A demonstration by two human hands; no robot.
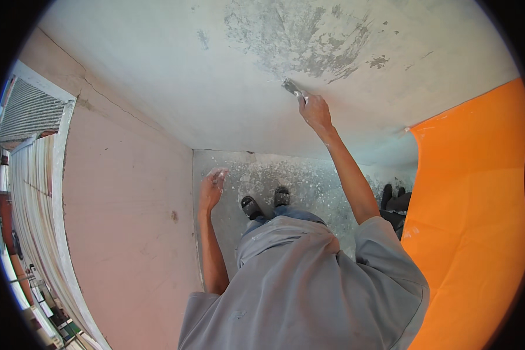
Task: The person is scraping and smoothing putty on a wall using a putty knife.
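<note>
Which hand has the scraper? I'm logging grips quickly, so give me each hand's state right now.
Left hand: open, empty, fingers loosely spread, hanging free above the floor.
Right hand: closed on the scraper, blade against the white wall.

Metal scraper [293, 88] flat against wall

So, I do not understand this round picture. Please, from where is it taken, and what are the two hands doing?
A wide fisheye camera on the person's head looks down, so edges bend. Both arms are the person's own. The right hand has its grip closed on a scraper, with the blade against the white wall just below a patch of scraped paint. The left hand is open and holds nothing. Below are the person's black shoes on a floor speckled with paint flakes. An orange wall stands on the right.
</note>
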